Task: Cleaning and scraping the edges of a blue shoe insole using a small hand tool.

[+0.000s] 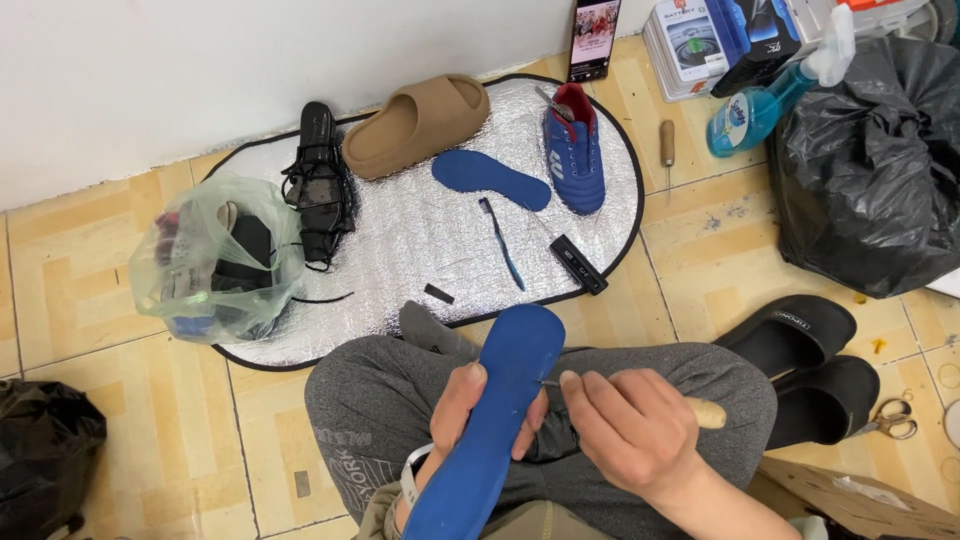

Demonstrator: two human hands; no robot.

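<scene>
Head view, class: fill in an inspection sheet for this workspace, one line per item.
Surface: tiled floor with a silver foil mat.
Job's things: blue insole in left hand; wooden-handled awl in right hand, tip at the insole's edge.
Clutter: blue shoe, second insole, tan slide, toothbrush, scissors.
Grips: both hands closed on their items.
Cables: nothing seen.
Surroundings: white wall, black bags.

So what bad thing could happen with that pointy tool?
The thin metal tip of the wooden-handled awl in the right hand meets the edge of the long blue shoe insole, close to the left hand. A slip could prick those fingers. It might also jab the grey-trousered lap underneath.
</scene>
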